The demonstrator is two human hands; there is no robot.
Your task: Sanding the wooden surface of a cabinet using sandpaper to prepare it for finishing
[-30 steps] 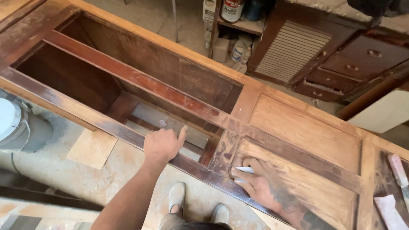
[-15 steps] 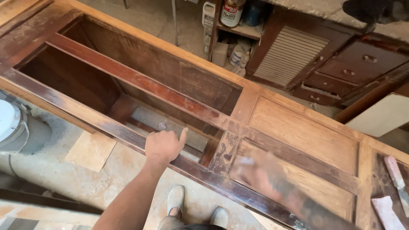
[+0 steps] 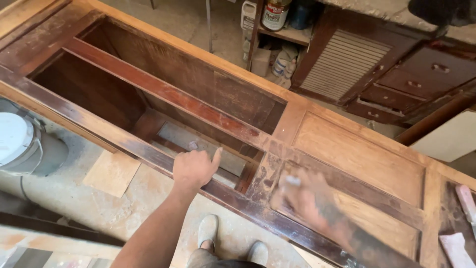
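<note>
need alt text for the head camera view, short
Seen from above, a person's left hand grips the edge of a wooden door frame lying flat, while the blurred right hand presses on its panel. A white bucket stands on the dusty floor.

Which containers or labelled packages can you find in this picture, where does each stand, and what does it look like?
Round can: top of the shelf, dark lid, white and red label.
White jug: left of the can, plastic, with handle.
Small cardboard box: lower shelf, tan.
White bags: beside the box, crumpled.
White bucket: floor, far left.
</note>
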